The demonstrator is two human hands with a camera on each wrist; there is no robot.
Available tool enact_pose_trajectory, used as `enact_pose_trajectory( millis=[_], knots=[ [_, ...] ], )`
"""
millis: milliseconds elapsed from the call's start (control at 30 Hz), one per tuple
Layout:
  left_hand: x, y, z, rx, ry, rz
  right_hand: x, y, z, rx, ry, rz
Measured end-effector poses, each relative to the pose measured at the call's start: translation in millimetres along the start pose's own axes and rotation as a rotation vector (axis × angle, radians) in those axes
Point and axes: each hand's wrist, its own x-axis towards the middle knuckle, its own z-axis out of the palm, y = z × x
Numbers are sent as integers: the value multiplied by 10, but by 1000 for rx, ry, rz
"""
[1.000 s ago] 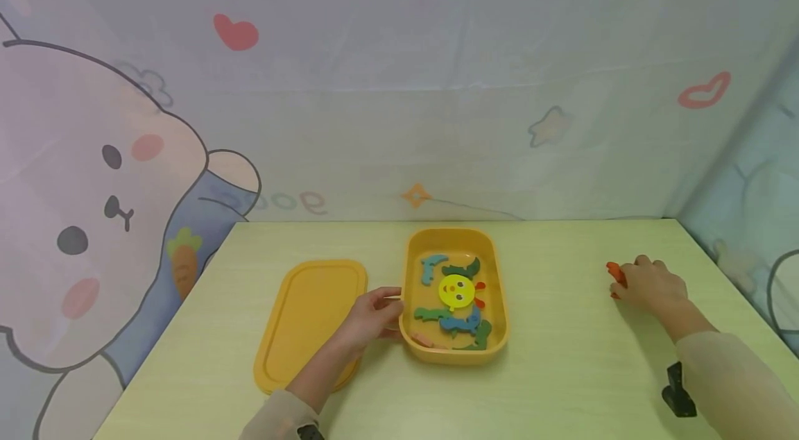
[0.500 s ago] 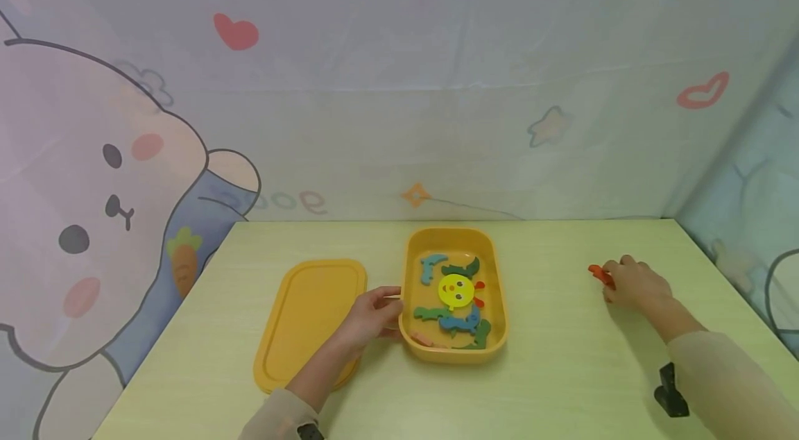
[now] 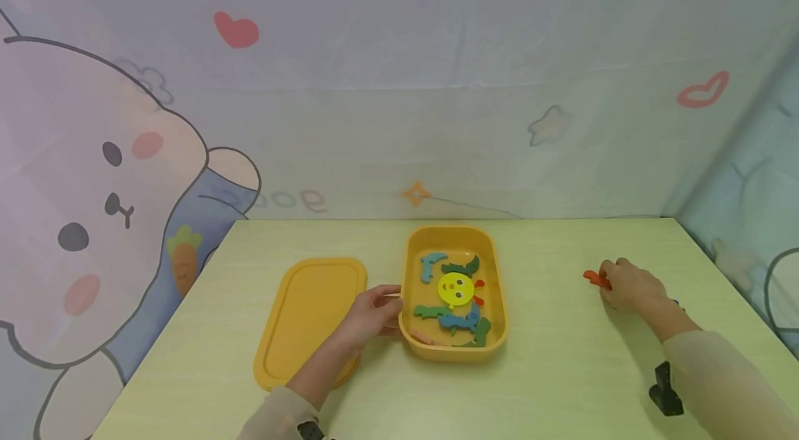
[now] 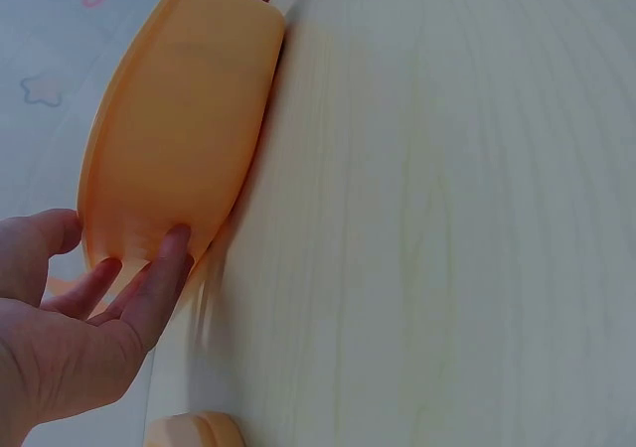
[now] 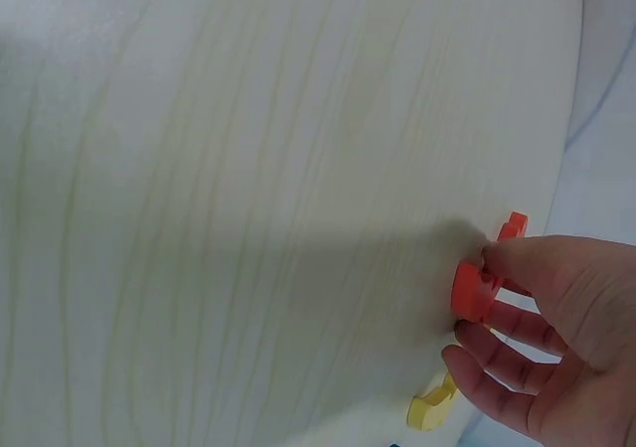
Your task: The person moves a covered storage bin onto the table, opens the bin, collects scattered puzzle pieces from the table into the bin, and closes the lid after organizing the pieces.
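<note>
My right hand (image 3: pixel 632 287) pinches a red toy piece (image 3: pixel 596 279) between thumb and fingers at the table's right side. The right wrist view shows this chunky, curved red piece (image 5: pixel 475 290), partly hidden by the fingers. Below it, a yellow toy piece (image 5: pixel 431 407) lies by the fingertips. My left hand (image 3: pixel 371 315) touches the left side of an orange-yellow box (image 3: pixel 412 252). In the left wrist view its fingers (image 4: pixel 164 278) lie against the box wall, thumb at the rim. Inside the box are several blue and green animal-shaped pieces and a yellow smiling face (image 3: pixel 456 289) with red feet.
An orange-yellow lid (image 3: pixel 312 308) lies flat left of the box, partly under my left forearm. A small dark blue piece (image 3: pixel 678 304) shows behind my right wrist. The pale wooden table (image 3: pixel 549 370) ends at a printed cloth backdrop (image 3: pixel 374 114).
My right hand has moved left across the table with the red toy piece, bringing a dark blue piece into sight behind the wrist. The left hand and the box stay where they were.
</note>
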Motion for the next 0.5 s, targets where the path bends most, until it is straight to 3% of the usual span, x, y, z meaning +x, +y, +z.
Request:
enact_pose_trajectory(
  millis=[267,500],
  knots=[
    [14,-4,-7,4,-3,1,25,-10,49,34,-14,4],
    [43,-33,-14,-7,-10,6,28,-25,99,-3,69,-51]
  ],
)
